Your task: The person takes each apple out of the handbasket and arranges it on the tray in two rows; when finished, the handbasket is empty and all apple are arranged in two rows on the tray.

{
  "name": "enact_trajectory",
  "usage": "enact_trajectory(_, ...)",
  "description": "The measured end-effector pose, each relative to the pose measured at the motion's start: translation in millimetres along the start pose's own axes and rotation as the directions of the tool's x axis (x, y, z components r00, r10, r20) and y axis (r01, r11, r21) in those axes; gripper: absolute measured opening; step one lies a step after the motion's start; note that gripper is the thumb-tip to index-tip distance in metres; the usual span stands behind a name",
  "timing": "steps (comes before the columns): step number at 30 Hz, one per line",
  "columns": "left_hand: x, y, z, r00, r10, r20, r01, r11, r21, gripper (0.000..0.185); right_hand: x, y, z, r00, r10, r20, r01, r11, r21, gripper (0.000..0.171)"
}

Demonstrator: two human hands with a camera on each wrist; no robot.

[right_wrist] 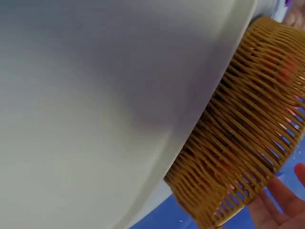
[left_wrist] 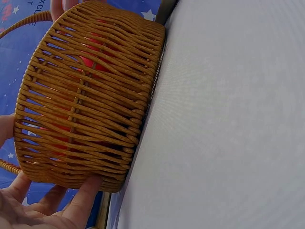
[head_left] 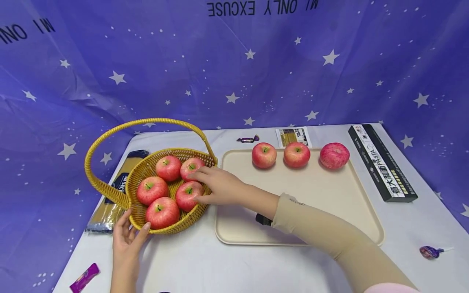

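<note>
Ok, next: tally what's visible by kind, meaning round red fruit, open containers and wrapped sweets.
Round red fruits: 8
Yellow wicker basket with a tall handle: 1
Beige rectangular tray: 1
Purple-wrapped candies: 2
Round purple-and-red lollipop: 1
Total: 13

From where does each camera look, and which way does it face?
Head: worn on head, facing forward and down at basket, apples, tray; left hand and right hand show.
Left wrist: worn there, facing the basket's woven side; left fingers lower left.
Right wrist: worn there, facing tray and basket; right fingers lower right.
Wrist views share the basket.
</note>
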State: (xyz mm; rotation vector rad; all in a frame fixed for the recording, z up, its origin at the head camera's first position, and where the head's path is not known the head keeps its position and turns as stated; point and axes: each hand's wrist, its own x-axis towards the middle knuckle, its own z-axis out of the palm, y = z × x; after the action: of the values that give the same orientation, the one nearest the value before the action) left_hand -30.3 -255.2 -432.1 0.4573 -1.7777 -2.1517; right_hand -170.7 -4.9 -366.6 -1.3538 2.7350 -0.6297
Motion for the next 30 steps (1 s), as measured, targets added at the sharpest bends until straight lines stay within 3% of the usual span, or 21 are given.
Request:
enact_trajectory(5, -0.5, 0.2, -0.4, 1.0, 0.004, -0.006, -0.004, 1.0, 0.021, 0.066, 22, -15, 7, 0.997, 0.023, 0.078, -0.011, 0.989, -0.148, 0.058)
enact_trajectory(15, -0.3, 0.3, 1.6, 1.0, -0.004, 0.008, 0.004, 1.0, 0.019, 0.065, 42, -26, 15, 0.977, 0.073, 0.2, -0.041, 0.987, -0.157, 0.052)
enact_trajectory(21, -0.2, 0.6, 0.4, 1.0, -0.003, -0.001, 0.003, 1.0, 0.001, 0.066, 44, -22, 20, 0.979, 0.077, 0.187, -0.055, 0.991, -0.119, 0.054)
enact_trajectory(30, 0.5, 1.2, 1.3, 1.0, -0.017, 0.007, 0.017, 0.999, 0.027, 0.067, 38, -16, 24, 0.994, 0.06, 0.087, -0.059, 0.998, -0.022, 0.057)
